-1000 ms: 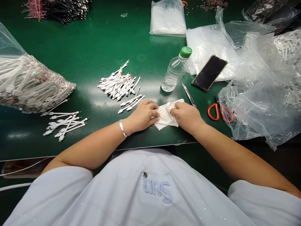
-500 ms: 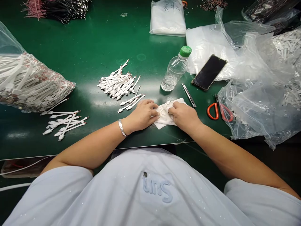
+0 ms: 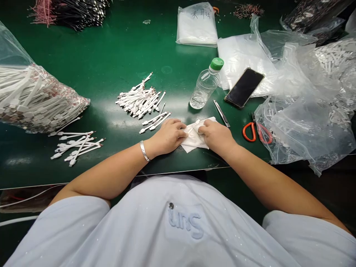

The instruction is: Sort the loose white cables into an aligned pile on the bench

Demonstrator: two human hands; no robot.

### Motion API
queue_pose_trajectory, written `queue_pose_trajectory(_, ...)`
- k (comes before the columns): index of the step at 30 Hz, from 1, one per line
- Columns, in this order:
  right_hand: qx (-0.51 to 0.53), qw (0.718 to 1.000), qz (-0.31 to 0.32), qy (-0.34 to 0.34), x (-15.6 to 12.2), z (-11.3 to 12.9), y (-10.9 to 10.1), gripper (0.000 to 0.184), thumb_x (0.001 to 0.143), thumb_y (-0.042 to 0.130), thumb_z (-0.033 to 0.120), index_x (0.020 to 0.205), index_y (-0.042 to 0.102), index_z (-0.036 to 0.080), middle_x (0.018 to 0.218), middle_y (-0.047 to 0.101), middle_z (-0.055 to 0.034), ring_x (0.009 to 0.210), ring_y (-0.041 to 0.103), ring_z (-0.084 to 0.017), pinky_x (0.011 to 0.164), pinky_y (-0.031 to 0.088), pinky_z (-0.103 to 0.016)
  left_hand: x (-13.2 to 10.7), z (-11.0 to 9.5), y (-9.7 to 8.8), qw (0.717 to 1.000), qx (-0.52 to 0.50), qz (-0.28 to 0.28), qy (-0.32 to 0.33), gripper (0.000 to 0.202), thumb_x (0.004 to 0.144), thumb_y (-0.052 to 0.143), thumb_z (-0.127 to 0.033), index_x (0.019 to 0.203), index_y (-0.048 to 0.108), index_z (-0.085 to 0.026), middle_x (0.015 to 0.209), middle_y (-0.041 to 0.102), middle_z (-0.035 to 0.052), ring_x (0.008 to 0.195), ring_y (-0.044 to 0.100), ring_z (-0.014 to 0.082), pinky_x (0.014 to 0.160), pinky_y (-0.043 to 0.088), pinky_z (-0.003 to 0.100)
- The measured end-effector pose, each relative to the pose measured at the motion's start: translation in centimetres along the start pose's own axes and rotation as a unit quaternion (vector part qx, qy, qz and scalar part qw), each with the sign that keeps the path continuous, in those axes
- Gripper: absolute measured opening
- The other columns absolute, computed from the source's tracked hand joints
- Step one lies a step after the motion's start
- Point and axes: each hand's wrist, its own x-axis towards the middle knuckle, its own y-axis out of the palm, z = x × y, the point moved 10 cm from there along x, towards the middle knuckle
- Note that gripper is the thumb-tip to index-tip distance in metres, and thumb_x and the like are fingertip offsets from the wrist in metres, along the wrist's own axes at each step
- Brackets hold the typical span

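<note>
A white cloth or tissue (image 3: 191,144) lies folded on the green bench in front of me. What looks like a short white cable (image 3: 191,129) rests on it, partly hidden by folds and fingers. My left hand (image 3: 169,137) has its fingers bent together at the cable's left end, pressing down against the cloth. From the right, my right hand (image 3: 219,138) pinches a fold of the cloth over the cable, its thumb and fingers closed. Close beyond the left hand are a few short white cables (image 3: 155,122) and a larger pile of them (image 3: 140,99).
A water bottle (image 3: 205,86), knife (image 3: 221,113), phone (image 3: 244,88) and orange-handled scissors (image 3: 249,132) lie to the right, near plastic bags (image 3: 303,126). At left are a bag of cables (image 3: 39,98) and loose cables (image 3: 78,145). Dark wires (image 3: 79,13) lie at the back.
Both hands stay on the cloth with almost the same grip. The view has shifted slightly, so things at the right appear a little further left and lower.
</note>
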Motion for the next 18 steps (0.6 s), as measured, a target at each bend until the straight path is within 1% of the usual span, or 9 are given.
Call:
queue_pose_trajectory(1,-0.002,1.0,-0.002,0.005,0.0,-0.1,0.0,0.033,0.089,0.04,0.014,0.09,0.072,0.019,0.095,0.063,-0.0099,0.073,0.05,-0.018,0.053,0.019,-0.03,0.0,0.0,0.0,1.0,0.0,-0.002,0.001,0.029,0.093,0.048,-0.031,0.101,0.075,-0.022,0.119,0.066,0.0085,0.117,0.05,0.0273,0.103,0.037,0.047)
queue_pose_trajectory(5,0.01,1.0,-0.002,-0.021,0.2,0.2,0.2,0.032,0.089,0.041,0.016,0.09,0.073,0.02,0.094,0.062,-0.0089,0.072,0.049,-0.018,0.054,0.019,-0.03,0.0,0.0,0.0,1.0,0.0,-0.01,0.003,0.028,0.093,0.049,-0.032,0.099,0.075,-0.023,0.118,0.066,0.008,0.116,0.051,0.0261,0.103,0.038,0.046)
queue_pose_trajectory(7,0.0,1.0,-0.023,-0.002,0.2,-0.3,-0.2,0.032,0.088,0.041,0.014,0.089,0.073,0.019,0.093,0.062,-0.0096,0.072,0.048,-0.018,0.055,0.02,-0.03,0.0,0.2,0.1,1.0,-0.005,-0.014,0.003,0.027,0.092,0.05,-0.031,0.099,0.075,-0.023,0.118,0.066,0.0084,0.116,0.052,0.0256,0.102,0.038,0.046)
queue_pose_trajectory(8,-0.006,0.999,-0.031,0.002,0.0,-0.3,-0.4,0.032,0.088,0.041,0.013,0.087,0.073,0.018,0.092,0.062,-0.0101,0.073,0.048,-0.019,0.056,0.021,-0.031,0.0,0.3,0.1,1.0,-0.01,-0.016,0.001,0.027,0.092,0.051,-0.031,0.099,0.075,-0.023,0.118,0.067,0.0085,0.115,0.052,0.0252,0.102,0.039,0.045)
queue_pose_trajectory(10,-0.01,0.999,-0.043,-0.014,-0.5,0.1,-0.6,0.032,0.088,0.042,0.011,0.084,0.073,0.018,0.09,0.063,-0.0104,0.079,0.049,-0.021,0.061,0.026,-0.031,-0.1,0.5,0.1,0.999,-0.03,-0.014,-0.004,0.024,0.09,0.054,-0.03,0.099,0.075,-0.023,0.118,0.067,0.0083,0.113,0.055,0.0243,0.102,0.04,0.045)
queue_pose_trajectory(12,0.0,0.997,-0.068,-0.032,-1.6,0.8,-0.9,0.03,0.088,0.045,0.012,0.085,0.074,0.019,0.098,0.065,-0.0105,0.091,0.051,-0.023,0.073,0.031,-0.033,0.1,0.8,-0.6,0.998,-0.059,-0.021,-0.021,0.022,0.088,0.055,-0.026,0.098,0.074,-0.021,0.116,0.068,0.0085,0.11,0.058,0.0225,0.101,0.042,0.042)
queue_pose_trajectory(15,0.039,0.99,-0.13,-0.024,-3.5,0.8,-1.0,0.024,0.088,0.052,0.014,0.098,0.073,0.021,0.122,0.062,-0.0107,0.11,0.048,-0.027,0.092,0.031,-0.039,1.0,1.2,-2.7,0.993,-0.066,-0.057,-0.075,0.024,0.089,0.051,-0.022,0.095,0.073,-0.016,0.101,0.071,0.0093,0.098,0.064,0.0206,0.093,0.046,0.037)
queue_pose_trajectory(17,0.079,0.984,-0.158,-0.02,-4.4,0.4,-0.5,0.021,0.09,0.055,0.024,0.101,0.072,0.02,0.127,0.06,-0.0115,0.115,0.047,-0.027,0.097,0.031,-0.041,2.4,0.6,-3.4,0.993,-0.031,-0.059,-0.099,0.024,0.089,0.049,-0.021,0.093,0.072,-0.014,0.092,0.072,0.0093,0.091,0.065,0.0215,0.085,0.049,0.035)
queue_pose_trajectory(18,0.098,0.981,-0.168,-0.023,-4.6,0.2,-0.1,0.022,0.09,0.056,0.03,0.1,0.072,0.02,0.127,0.06,-0.0118,0.116,0.047,-0.028,0.097,0.033,-0.041,3.4,0.0,-3.2,0.994,-0.011,-0.043,-0.096,0.023,0.088,0.05,-0.02,0.093,0.071,-0.014,0.09,0.071,0.0099,0.089,0.065,0.0223,0.081,0.049,0.034)
